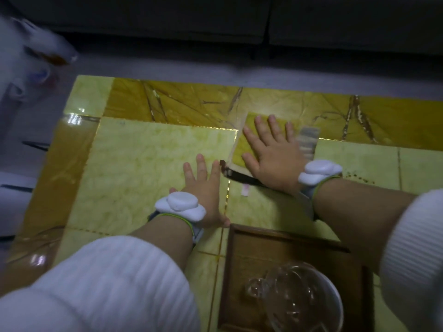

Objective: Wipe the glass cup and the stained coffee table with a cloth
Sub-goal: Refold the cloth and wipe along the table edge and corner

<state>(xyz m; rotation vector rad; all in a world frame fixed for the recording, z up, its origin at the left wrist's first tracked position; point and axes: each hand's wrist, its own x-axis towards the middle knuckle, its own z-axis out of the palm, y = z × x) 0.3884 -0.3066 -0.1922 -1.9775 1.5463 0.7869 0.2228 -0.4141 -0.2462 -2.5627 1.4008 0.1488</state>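
The coffee table (153, 159) has a yellow-green marbled top with a darker border. My right hand (271, 154) lies flat with spread fingers on a square yellowish cloth (238, 153) near the middle of the table. A dark streak of stain (239, 176) runs along the cloth's near edge. My left hand (203, 185) rests flat on the bare tabletop just left of the cloth, fingers apart, holding nothing. The glass cup (290, 298), clear and with a handle on its left, sits on the wooden tray (242, 250) at the near edge, with a white rim behind it.
Small brown drops (358, 179) dot the table to the right of my right wrist. A tiny pink scrap (246, 190) lies near the stain. A dark sofa (215, 17) runs along the far side. A blurred white object (26, 56) sits on the floor at the far left.
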